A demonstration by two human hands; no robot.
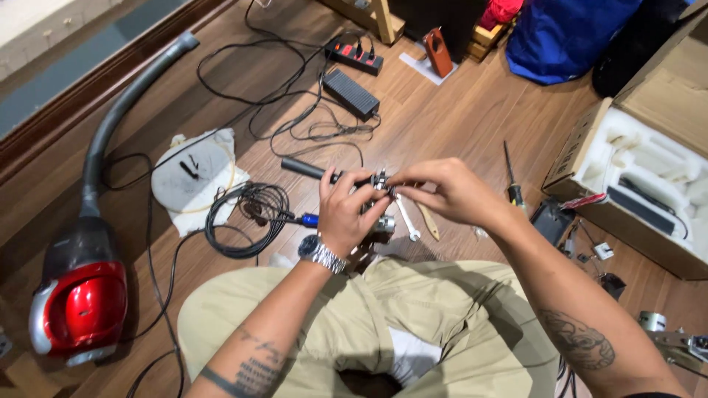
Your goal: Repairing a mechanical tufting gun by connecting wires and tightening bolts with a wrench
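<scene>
Wooden floor [457, 110] boards carry everything here. At the middle, the left hand [346, 214], with a metal wristwatch [321, 254] on its wrist, is clenched around a small metal mechanical part [380, 184], holding it above the lap. The right hand [442, 193] pinches the same part from the other side with thumb and fingertips. A black cylindrical handle [310, 170] juts out leftward from behind the left hand.

To the right, an open cardboard box [571, 155] holds a white moulded foam insert [649, 162]; a dark flat piece [638, 206] lies in one of its recesses, while the other recesses cannot be made out. Just left of the box lies a screwdriver [510, 177].

On the left stands a red canister vacuum cleaner [81, 302] with its grey hose [118, 118] curving up along the wall. Near it, a white cloth [195, 180] lies beside a coil of black cable [247, 217]. Farther back are a black power adapter [351, 93], a power strip [355, 53] and a blue bag [568, 37].
</scene>
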